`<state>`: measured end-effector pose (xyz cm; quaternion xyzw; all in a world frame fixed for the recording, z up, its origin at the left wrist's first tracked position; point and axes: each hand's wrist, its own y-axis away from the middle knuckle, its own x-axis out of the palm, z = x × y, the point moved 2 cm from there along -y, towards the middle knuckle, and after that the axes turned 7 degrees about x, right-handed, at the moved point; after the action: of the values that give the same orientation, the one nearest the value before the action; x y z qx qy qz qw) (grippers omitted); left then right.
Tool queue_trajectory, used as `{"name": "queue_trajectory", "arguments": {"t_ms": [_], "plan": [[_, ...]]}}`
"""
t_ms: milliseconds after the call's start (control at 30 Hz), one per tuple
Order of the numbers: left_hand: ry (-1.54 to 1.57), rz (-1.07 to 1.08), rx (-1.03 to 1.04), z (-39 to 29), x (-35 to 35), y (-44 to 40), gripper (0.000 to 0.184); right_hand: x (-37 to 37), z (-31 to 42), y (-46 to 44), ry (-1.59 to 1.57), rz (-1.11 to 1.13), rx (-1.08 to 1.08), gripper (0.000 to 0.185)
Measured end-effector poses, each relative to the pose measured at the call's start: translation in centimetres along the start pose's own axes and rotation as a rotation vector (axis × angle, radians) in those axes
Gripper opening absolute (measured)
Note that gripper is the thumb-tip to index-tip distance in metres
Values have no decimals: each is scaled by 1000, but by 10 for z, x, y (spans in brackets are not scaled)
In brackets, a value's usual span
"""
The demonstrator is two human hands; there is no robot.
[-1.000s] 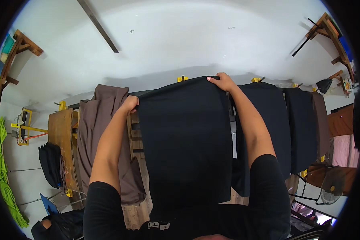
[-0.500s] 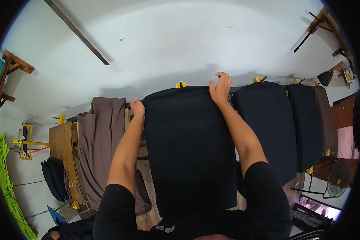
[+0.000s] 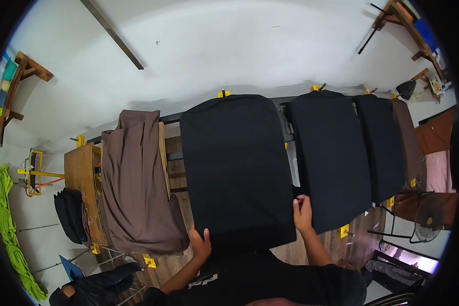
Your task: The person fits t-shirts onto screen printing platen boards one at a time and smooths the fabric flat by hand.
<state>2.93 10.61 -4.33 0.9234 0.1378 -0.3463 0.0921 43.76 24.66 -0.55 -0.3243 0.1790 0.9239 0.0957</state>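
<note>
A large black cloth (image 3: 235,163) lies smooth over a board in front of me, its far end rounded and its near edge close to my body. At its lower left edge is my left hand (image 3: 201,244), thumb and fingers apart, touching the cloth. My right hand (image 3: 303,213) is at the right edge, thumb and fingertips closed on a bit of black cloth there. Part of what the right fingers hold is hidden.
More boards stand in the row: a brown cloth (image 3: 137,188) drapes the left one, and black cloths (image 3: 334,158) cover those on the right. A yellow clamp (image 3: 149,261) and folded dark cloths (image 3: 70,217) are at lower left. A fan (image 3: 428,219) stands right.
Both hands have come down from the cloth's far end to its near part, the left to the lower left edge, the right to the right edge. The view has shifted slightly.
</note>
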Motion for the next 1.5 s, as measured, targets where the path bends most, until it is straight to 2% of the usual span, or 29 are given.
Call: {"name": "queue_trajectory", "arguments": {"t_ms": [33,67,133,167,233,267,367,500,600,667,833,900,967,1033,1133,1167,1200,1233,1267,1367,1400,1433,1500], "plan": [[80,-27,-16,-7,-3,10,61,5,-17,8,43,9,-104,31],[86,-29,-9,-11,-1,13,61,16,-34,14,48,-36,-162,38],[58,-49,-94,-9,1,11,58,30,-41,19,-7,4,-1,44],[-20,-86,-52,-21,-5,8,56,27,-31,20,71,-14,-40,47],[137,-75,-47,-9,-1,9,56,21,-20,21,163,-45,-62,52],[116,-60,-70,-8,-1,8,57,23,-22,22,172,-66,-48,55],[92,-14,-110,-7,-3,10,58,23,-27,22,248,-119,33,65],[45,-71,-62,7,5,12,55,25,-32,31,266,-270,166,75],[12,-48,-85,6,1,16,58,17,-21,50,219,-176,384,75],[-89,-32,-176,8,1,15,62,21,-27,58,242,-193,380,75],[-174,82,-93,5,-17,15,66,23,-42,71,288,-211,343,75],[-157,97,-119,7,-20,18,69,27,-55,62,190,-199,278,75],[-137,48,-133,19,-16,23,72,31,-68,52,121,-193,247,77],[-55,-7,-181,36,-3,26,78,31,-81,42,-15,-51,255,83],[53,-78,-256,52,10,25,83,34,-86,38,-31,-90,213,82],[106,-113,-259,56,14,26,82,59,-132,4,-130,28,227,86],[170,-166,-241,58,17,27,79,50,-115,16,-228,115,259,89],[176,-222,-222,49,15,29,77,84,-173,-19,-403,235,348,86],[255,-238,-201,59,20,27,75,56,-126,14,-561,293,545,75],[277,-239,-281,56,19,29,70,31,-96,34,-721,434,504,65],[270,-277,-298,55,15,29,68,33,-100,32,-733,429,540,56],[262,-270,-296,54,12,30,68,34,-105,32,-741,426,548,56],[408,-236,-411,50,13,32,64,38,-113,21,-627,329,444,51]]}}
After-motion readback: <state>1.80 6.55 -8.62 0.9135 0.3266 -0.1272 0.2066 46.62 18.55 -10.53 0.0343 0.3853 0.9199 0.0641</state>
